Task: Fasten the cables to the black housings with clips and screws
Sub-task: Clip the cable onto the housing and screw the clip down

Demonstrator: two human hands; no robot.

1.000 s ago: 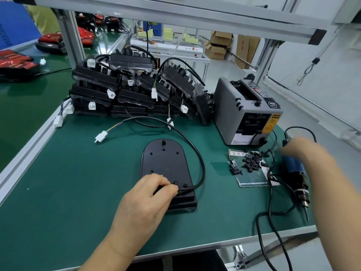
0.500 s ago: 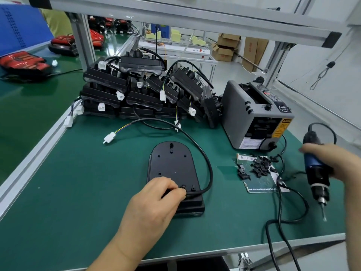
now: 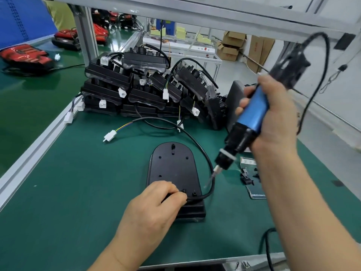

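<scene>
A flat black housing (image 3: 172, 169) lies on the green mat in front of me. Its black cable (image 3: 197, 142) loops from the near right corner round to a white connector (image 3: 110, 135). My left hand (image 3: 154, 207) rests on the housing's near end, fingertips pressing the cable and a black clip (image 3: 184, 191) beside a second screw post (image 3: 194, 193). My right hand (image 3: 273, 116) grips a blue and black electric screwdriver (image 3: 248, 122), tilted, its bit hanging in the air just right of the housing, above the cable.
A pile of black housings (image 3: 144, 90) with white connectors fills the back of the mat. Loose black clips (image 3: 246, 176) lie on a card at the right. A grey machine (image 3: 234, 98) stands behind the screwdriver. The aluminium bench edge (image 3: 35, 151) runs along the left.
My right hand lifted the screwdriver from the right side of the bench and swung it left, over towards the housing. My left hand stayed on the cable clip.
</scene>
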